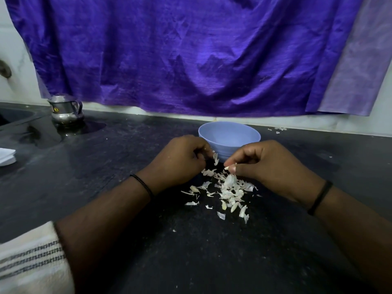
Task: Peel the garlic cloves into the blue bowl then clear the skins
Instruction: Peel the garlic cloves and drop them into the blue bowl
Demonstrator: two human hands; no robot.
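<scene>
Head view: striped sleeve [31, 257] nearest, 7 o'clock. I read left hand [182, 160] curled, pinching skin flake [215, 159]; right hand [273, 166] curled, pinching garlic clove [228, 167] at fingertips, held low so peel drops on skin pile [230, 192]. Blue bowl [229, 137] at 12, just behind hands; contents hidden. Steel jug [64, 112] at 10, well apart. Purple cloth [191, 56] behind.
</scene>
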